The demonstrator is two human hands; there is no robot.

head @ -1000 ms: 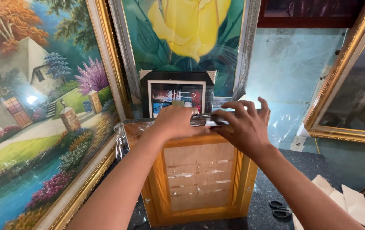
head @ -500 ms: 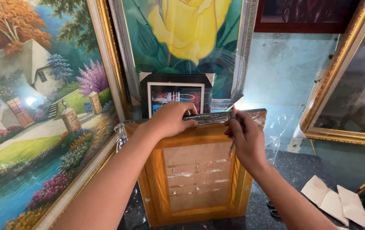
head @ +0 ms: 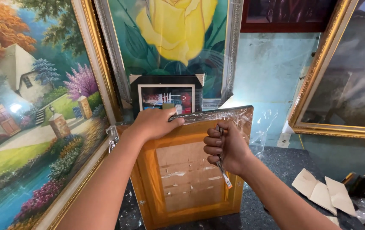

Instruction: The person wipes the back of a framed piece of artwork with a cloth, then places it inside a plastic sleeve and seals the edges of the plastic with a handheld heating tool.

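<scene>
Orange wood makes the small frame (head: 186,179), which stands upright on the dark speckled table (head: 272,170) with its back side to the camera; a brown board with strips of tape fills its middle. Clear plastic wrap (head: 242,119) covers the top edge and hangs at the right corner. The left hand (head: 154,123) lies over the top edge, fingers pressed together and curled on it. The right hand (head: 225,147) is closed in a fist around a thin metal tool (head: 223,174), just in front of the frame's upper right part. Behind the frame stands a small black-framed picture (head: 167,96), and behind that a big painting of a yellow rose (head: 174,30). A landscape painting (head: 33,110) leans at the left. White paper pieces (head: 323,191) lie on the table at the right.
</scene>
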